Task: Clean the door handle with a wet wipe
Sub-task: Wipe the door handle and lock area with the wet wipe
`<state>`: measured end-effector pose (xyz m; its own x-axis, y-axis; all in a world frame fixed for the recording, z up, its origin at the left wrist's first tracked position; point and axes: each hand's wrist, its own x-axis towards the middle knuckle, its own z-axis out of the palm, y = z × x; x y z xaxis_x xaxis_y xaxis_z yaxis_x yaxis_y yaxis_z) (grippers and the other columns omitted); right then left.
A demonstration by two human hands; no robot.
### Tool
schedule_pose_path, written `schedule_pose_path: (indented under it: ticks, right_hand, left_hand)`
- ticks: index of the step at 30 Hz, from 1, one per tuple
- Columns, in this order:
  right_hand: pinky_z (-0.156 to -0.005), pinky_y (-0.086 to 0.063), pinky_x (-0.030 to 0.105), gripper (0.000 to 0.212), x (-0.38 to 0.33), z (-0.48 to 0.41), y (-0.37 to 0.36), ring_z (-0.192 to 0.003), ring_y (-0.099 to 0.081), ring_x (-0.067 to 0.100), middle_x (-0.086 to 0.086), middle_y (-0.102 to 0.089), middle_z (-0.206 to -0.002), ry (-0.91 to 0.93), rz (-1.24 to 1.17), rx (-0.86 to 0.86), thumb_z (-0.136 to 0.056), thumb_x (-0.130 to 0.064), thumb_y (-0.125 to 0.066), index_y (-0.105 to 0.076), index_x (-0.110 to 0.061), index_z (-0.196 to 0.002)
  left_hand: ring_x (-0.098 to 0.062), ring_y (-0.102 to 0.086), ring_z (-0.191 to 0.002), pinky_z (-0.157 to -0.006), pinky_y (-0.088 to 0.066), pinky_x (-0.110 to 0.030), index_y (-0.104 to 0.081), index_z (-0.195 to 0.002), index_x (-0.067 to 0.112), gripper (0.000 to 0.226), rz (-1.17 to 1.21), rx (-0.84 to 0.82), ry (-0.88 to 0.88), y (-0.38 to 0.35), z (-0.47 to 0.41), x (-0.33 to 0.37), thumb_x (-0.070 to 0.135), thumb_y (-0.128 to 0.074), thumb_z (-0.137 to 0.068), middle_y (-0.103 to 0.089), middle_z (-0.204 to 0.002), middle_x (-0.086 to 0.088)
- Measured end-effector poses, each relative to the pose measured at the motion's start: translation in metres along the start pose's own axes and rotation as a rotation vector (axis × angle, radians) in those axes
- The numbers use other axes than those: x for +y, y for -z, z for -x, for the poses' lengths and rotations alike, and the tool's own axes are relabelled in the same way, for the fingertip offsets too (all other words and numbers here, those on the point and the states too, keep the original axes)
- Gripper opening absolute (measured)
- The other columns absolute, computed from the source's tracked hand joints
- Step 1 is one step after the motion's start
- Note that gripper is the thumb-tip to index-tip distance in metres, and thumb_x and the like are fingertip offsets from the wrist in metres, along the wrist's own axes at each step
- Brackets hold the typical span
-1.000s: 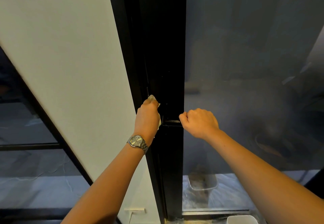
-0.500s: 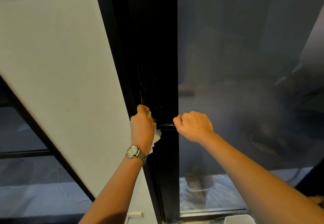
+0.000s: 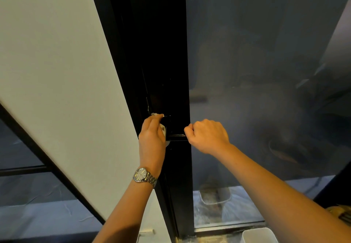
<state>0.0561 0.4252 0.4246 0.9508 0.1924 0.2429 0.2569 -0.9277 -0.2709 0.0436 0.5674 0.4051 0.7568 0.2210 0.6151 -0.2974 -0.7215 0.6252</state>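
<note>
The handle (image 3: 175, 137) is a thin black bar lying level across the dark door frame (image 3: 167, 52), and only a short middle stretch shows between the two hands. The wipe (image 3: 158, 114) is white and bunched. The left hand (image 3: 152, 138) has its grip closed round it, fingers curled, holding it against the frame at the bar's left end, a corner poking out above the knuckles. The right hand (image 3: 208, 135) is a fist at the bar's right end, and its grip seems closed on that end (the fingertips are hidden on the far side).

To do this stroke well, I judge the wipe should wrap the bar rather than dab its front, then slide toward the right hand, which would have to shift so the end it covers gets wiped too. Firm, even pressure suits it, with a fresh face of the wipe turned out as it soils.

A watch (image 3: 143, 175) sits on the left wrist. Behind the glass pane (image 3: 266, 62) right of the frame, on the floor, a white tray (image 3: 227, 198) holds something brownish, too blurred to name. At the bottom edge shows a corner of a white bin (image 3: 256, 229); what is in it cannot be seen.
</note>
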Motion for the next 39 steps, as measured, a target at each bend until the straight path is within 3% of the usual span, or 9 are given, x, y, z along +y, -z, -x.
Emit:
schedule_pose_path:
  ticks: [7,14,18,24,34,39]
  right_hand:
    - [-0.043,-0.021,0.028,0.054,0.0,0.0,-0.001,-0.042,-0.028,0.018,0.002,-0.032,-0.044,-0.015,-0.015,0.001,-0.096,-0.028,-0.03,-0.031,-0.011,-0.045]
    - [-0.043,-0.021,0.029,0.054,0.0,0.0,-0.002,-0.042,-0.027,0.019,0.002,-0.032,-0.044,-0.012,-0.012,0.005,-0.096,-0.028,-0.03,-0.03,-0.011,-0.045]
    - [-0.044,-0.021,0.03,0.055,0.0,0.001,-0.001,-0.041,-0.027,0.019,0.003,-0.032,-0.044,-0.016,-0.018,0.011,-0.096,-0.028,-0.031,-0.03,-0.01,-0.044]
    - [-0.044,-0.021,0.029,0.055,0.0,0.001,-0.001,-0.041,-0.027,0.019,0.003,-0.032,-0.044,-0.021,-0.012,0.004,-0.096,-0.028,-0.031,-0.03,-0.01,-0.045]
    - [-0.044,-0.022,0.03,0.054,0.0,0.0,-0.002,-0.042,-0.027,0.019,0.003,-0.032,-0.044,-0.03,-0.023,0.002,-0.096,-0.028,-0.031,-0.03,-0.01,-0.045]
    - [-0.044,-0.021,0.03,0.053,0.0,0.001,-0.002,-0.042,-0.025,0.019,0.003,-0.031,-0.044,-0.038,-0.028,-0.007,-0.095,-0.028,-0.032,-0.028,-0.01,-0.045]
  left_hand:
    - [-0.028,-0.063,-0.098,-0.08,-0.04,-0.017,-0.062,-0.115,0.001,0.027,-0.027,-0.035,0.078,0.002,-0.009,-0.005,0.006,-0.046,-0.094,-0.064,-0.109,-0.019]
    - [-0.032,-0.065,-0.088,-0.074,-0.043,-0.02,-0.066,-0.109,0.001,0.025,-0.089,-0.11,-0.011,0.009,-0.026,-0.002,0.0,-0.048,-0.091,-0.068,-0.099,-0.02]
    - [-0.028,-0.064,-0.085,-0.075,-0.052,-0.03,-0.061,-0.107,-0.001,0.021,-0.088,-0.09,-0.008,0.012,-0.037,0.012,0.0,-0.048,-0.091,-0.067,-0.097,-0.018]
    - [-0.019,-0.052,-0.068,-0.062,-0.042,-0.027,-0.052,-0.095,-0.004,0.009,-0.072,-0.062,0.007,0.013,-0.031,0.014,-0.003,-0.045,-0.09,-0.061,-0.086,-0.018]
    - [-0.019,-0.048,-0.069,-0.062,-0.039,-0.027,-0.048,-0.099,-0.006,0.011,-0.086,-0.097,0.026,0.014,-0.031,0.013,-0.007,-0.043,-0.089,-0.051,-0.079,-0.013]
    - [-0.023,-0.05,-0.067,-0.063,-0.045,-0.032,-0.045,-0.103,-0.002,0.019,-0.135,-0.195,0.099,0.011,-0.022,0.009,-0.01,-0.042,-0.086,-0.051,-0.079,-0.014]
